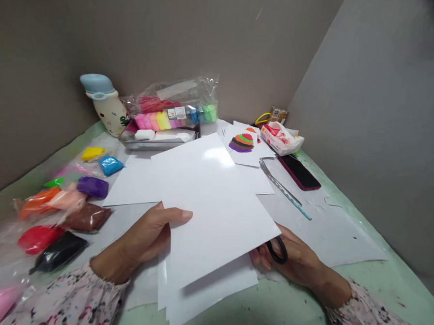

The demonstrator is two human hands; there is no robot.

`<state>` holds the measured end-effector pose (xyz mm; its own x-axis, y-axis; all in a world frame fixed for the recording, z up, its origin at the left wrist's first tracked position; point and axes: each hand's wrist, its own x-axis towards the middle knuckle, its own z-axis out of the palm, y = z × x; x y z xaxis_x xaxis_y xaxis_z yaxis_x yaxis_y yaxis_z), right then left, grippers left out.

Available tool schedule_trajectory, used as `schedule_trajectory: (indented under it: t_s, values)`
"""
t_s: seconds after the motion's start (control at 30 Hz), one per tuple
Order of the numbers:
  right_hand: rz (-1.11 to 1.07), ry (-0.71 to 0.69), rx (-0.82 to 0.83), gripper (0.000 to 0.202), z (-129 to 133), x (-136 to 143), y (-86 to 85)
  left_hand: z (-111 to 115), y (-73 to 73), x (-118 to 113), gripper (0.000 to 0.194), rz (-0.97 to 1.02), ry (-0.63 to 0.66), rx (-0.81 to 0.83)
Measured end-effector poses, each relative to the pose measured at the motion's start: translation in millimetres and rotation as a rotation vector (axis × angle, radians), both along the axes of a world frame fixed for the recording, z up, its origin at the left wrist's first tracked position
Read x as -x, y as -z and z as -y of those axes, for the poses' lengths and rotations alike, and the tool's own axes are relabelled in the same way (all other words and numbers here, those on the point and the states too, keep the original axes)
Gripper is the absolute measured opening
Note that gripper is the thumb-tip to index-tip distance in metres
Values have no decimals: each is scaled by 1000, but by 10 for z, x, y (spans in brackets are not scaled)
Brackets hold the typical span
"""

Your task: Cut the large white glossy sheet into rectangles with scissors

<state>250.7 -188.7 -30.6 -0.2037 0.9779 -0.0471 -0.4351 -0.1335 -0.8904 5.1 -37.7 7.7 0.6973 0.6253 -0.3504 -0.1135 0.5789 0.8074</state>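
A blank white sheet is raised above the table, tilted, with its left edge pinched in my left hand, thumb on top and fingers beneath. My right hand is closed around the black handles of a pair of scissors at the sheet's lower right corner. The scissor blades are hidden under the paper. More white sheets lie below the held one, and others lie flat behind it.
Bagged coloured clay lies at left. Behind are a bottle, a metal tray with packaged clay and a striped colourful piece. A fork, phone and tissue pack sit at right.
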Motion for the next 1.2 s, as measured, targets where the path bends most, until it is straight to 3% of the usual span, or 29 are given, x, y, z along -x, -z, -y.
schedule_trajectory:
  t_s: [0.07, 0.3, 0.53, 0.67, 0.87, 1.2]
  values:
    - [13, 39, -22, 24, 1, -2, 13, 5, 8, 0, 22, -27, -5, -23]
    - [41, 143, 34, 50, 7, -7, 39, 32, 30, -2, 27, -59, 8, -104]
    - [232, 248, 49, 39, -1, 17, -43, 48, 63, 14, 27, -83, 58, -116]
    - [327, 280, -22, 39, -16, 8, -43, 46, 91, 39, 25, -115, 93, -123]
    - [329, 276, -20, 40, -20, 11, -7, 43, 158, 85, 22, -160, 133, -165]
    - [333, 301, -52, 37, -8, 21, 22, 46, 150, 70, 29, -131, 110, -186]
